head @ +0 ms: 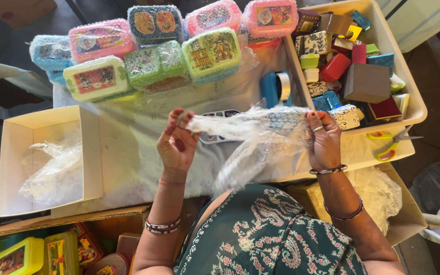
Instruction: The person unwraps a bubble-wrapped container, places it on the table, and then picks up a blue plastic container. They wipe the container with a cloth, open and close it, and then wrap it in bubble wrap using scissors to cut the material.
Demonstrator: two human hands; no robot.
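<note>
bubble wrap (253, 133) — stretched between left hand (178, 144), right hand (324, 138)

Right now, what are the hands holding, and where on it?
Both hold one sheet of clear bubble wrap stretched between them: left hand pinches its left end, right hand grips its right end.

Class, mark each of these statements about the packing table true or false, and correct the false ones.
1. Both hands hold a sheet of bubble wrap. True.
2. The scissors are in the right hand. False: they lie on the tray edge.
3. The white box at the left holds crumpled plastic. True.
4. The wrapped lunch boxes lie in the tub. False: they lie on the table; the tub holds small gift boxes.
</note>
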